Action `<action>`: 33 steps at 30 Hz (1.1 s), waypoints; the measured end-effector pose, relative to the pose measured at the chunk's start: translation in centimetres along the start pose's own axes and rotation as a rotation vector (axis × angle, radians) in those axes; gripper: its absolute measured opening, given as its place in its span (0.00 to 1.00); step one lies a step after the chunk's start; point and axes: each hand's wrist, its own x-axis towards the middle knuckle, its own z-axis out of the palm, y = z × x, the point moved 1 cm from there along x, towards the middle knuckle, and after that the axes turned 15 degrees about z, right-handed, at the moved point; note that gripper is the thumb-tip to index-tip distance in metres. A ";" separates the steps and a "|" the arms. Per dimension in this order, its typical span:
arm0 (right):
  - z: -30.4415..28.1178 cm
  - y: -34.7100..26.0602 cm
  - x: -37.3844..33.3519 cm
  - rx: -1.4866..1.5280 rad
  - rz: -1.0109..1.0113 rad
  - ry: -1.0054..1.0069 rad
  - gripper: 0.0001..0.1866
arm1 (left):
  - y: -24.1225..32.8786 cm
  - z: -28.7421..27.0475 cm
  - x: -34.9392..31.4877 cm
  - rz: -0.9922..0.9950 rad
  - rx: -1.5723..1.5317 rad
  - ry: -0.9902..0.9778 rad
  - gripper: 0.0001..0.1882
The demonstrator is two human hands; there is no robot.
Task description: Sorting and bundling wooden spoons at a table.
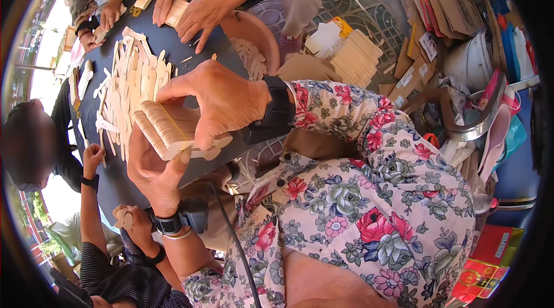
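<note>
Both my hands hold one thick stack of flat, pale wooden spoons [160,130], its ridged edges facing left and their ends showing at the right. My left hand [151,172] grips the stack from below, thumb against its near end. Above it, my right hand [234,97] is closed over the top and far side, and hides part of the stack. Just beyond lies a loose heap of wooden spoons [133,80] on the dark table [124,184]. Some of them point in different directions.
A co-worker's hands [199,14] press another stack at the far side. More people's hands work around the table, one holding a few spoons [122,216]. A pink tub [268,34] with spoons, bundled sticks [352,57], cardboard [450,11] and a white bucket [470,63] stand to the right.
</note>
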 end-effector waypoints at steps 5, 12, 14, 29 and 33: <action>-1.0 1.5 1.9 0.103 0.090 -0.032 0.36 | -0.5 0.6 3.3 -0.080 -0.093 -0.043 0.40; -3.4 2.6 5.0 0.161 0.273 -0.070 0.34 | -1.9 1.3 8.5 -0.142 -0.181 -0.148 0.33; -3.5 2.9 5.9 0.188 0.284 -0.079 0.33 | -1.5 1.2 9.8 -0.176 -0.193 -0.157 0.29; -2.6 5.9 7.7 0.521 0.456 -0.021 0.17 | -4.7 -0.1 13.5 -0.433 -0.311 -0.285 0.24; -2.4 5.0 7.0 0.605 0.629 -0.061 0.22 | -5.1 -0.5 12.5 -0.459 -0.310 -0.278 0.25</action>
